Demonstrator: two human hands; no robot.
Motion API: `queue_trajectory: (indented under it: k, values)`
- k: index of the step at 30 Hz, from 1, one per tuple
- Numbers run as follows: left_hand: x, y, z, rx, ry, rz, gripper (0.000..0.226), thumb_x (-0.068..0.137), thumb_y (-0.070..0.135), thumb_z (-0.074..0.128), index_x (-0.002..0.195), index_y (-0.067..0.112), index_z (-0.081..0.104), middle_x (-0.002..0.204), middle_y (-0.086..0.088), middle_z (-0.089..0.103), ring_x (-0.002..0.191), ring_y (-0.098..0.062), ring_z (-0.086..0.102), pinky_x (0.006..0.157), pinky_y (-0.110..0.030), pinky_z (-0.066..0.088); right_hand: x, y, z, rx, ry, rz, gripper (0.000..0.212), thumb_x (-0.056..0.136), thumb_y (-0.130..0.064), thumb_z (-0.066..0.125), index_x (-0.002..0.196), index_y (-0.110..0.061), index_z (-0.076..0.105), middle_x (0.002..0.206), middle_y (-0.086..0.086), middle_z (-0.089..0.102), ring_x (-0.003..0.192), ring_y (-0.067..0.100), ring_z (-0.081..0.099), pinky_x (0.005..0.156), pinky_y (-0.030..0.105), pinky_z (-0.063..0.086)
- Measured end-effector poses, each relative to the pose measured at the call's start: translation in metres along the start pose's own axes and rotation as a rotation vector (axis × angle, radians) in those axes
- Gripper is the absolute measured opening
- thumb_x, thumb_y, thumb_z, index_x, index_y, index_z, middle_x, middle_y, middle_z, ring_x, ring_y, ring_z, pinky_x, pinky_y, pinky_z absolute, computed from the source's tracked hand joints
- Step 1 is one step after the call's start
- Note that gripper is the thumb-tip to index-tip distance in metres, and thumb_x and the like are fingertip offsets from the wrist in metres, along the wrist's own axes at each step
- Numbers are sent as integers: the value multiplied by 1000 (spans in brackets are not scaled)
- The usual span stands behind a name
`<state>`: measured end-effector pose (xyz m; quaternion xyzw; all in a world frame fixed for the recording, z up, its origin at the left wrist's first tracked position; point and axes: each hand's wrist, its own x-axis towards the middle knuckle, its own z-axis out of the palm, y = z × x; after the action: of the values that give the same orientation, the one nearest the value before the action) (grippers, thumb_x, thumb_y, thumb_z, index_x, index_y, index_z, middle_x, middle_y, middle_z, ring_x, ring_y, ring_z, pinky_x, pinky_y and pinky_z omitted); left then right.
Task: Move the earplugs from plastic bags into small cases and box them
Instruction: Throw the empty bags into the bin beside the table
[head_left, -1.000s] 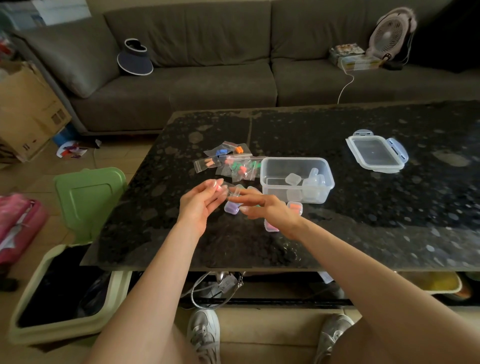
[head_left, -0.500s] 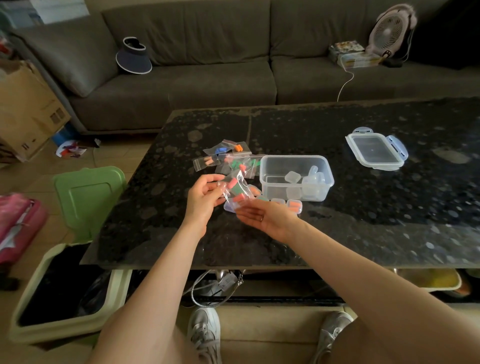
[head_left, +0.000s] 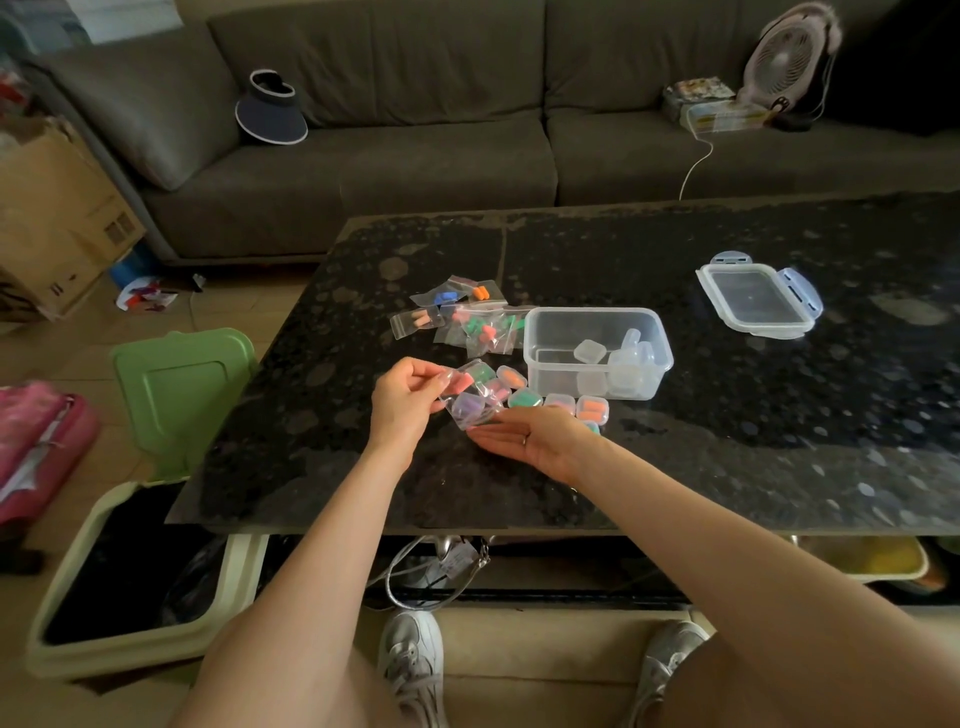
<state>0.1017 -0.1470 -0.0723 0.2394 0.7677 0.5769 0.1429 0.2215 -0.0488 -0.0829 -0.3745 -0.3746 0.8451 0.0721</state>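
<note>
Dark speckled bench (head_left: 727, 467) fills the frame's middle, where I see my left hand (head_left: 405, 408) pinching a small plastic bag (head_left: 471, 404) above my flat, palm-up right hand (head_left: 537, 440), just left of the clear box (head_left: 540, 371).

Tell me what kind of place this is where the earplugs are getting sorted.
Most likely a home living room: a long grey sofa runs behind the low, dark stone coffee table, and a small fan sits on the sofa's cushions.
</note>
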Motion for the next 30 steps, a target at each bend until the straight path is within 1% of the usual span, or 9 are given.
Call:
queue_trajectory:
  k: [4, 9, 13, 15, 22, 24, 26, 28, 30]
  values:
    - [-2, -2, 2, 85, -84, 51, 9, 83, 17, 70, 89, 16, 63, 86, 9, 64, 80, -1, 62, 62, -12, 47, 1, 0, 2, -21, 18, 10, 35, 93, 1, 54, 127, 7, 48, 108, 28, 66, 96, 34, 69, 79, 40, 58]
    - [-3, -1, 2, 99, -80, 76, 8, 83, 16, 70, 83, 14, 63, 81, 9, 62, 78, -4, 62, 59, -11, 49, 1, -2, 1, -24, 42, -11, 28, 94, -2, 55, 120, 8, 52, 105, 28, 67, 93, 34, 69, 75, 40, 59]
    - [-3, 0, -1, 74, -60, 92, 8, 84, 16, 70, 82, 15, 63, 82, 11, 64, 78, -1, 62, 56, -9, 49, 4, -4, -1, -17, 73, -47, 30, 92, -3, 57, 119, 10, 53, 103, 28, 68, 93, 34, 70, 87, 45, 56]
    - [-3, 0, -1, 76, -63, 92, 7, 84, 16, 70, 83, 15, 63, 82, 11, 64, 78, -1, 62, 57, -9, 48, 6, -4, -1, -34, 80, -60, 31, 92, -3, 58, 120, 10, 53, 101, 27, 69, 92, 35, 70, 89, 45, 55]
    - [-4, 6, -2, 15, -87, 76, 6, 84, 20, 71, 86, 18, 65, 87, 10, 67, 82, -3, 63, 60, -11, 48, 4, -3, 1, -112, 62, -79, 31, 93, -11, 59, 120, 3, 57, 105, 22, 69, 93, 31, 70, 83, 41, 58]
    - [-4, 12, -7, -87, -148, 42, 14, 85, 24, 70, 97, 17, 66, 94, 6, 69, 87, -6, 64, 62, -12, 48, 3, -4, 1, -48, 20, -90, 30, 91, -11, 62, 117, 3, 58, 106, 22, 68, 92, 30, 69, 80, 41, 59]
    - [-4, 17, -12, -135, -267, 35, 27, 85, 26, 69, 111, 22, 63, 106, 7, 68, 98, -6, 64, 68, -14, 49, 3, -6, 1, 0, 8, -92, 28, 89, -9, 65, 114, 3, 59, 93, 17, 67, 82, 24, 67, 70, 36, 61]
    - [-3, 17, -16, -149, -413, 62, 39, 85, 21, 68, 121, 31, 58, 120, 11, 64, 113, -5, 58, 84, -19, 48, 2, -8, 1, 11, 22, -88, 22, 87, -6, 65, 107, 2, 61, 81, 11, 62, 70, 18, 61, 54, 28, 56]
    - [-3, 16, -21, -196, -539, 83, 48, 84, 16, 68, 124, 38, 53, 130, 14, 58, 124, -4, 50, 97, -25, 44, 1, -10, 3, 23, 2, -67, 14, 88, -4, 64, 101, 0, 62, 79, 9, 61, 67, 16, 58, 50, 24, 53]
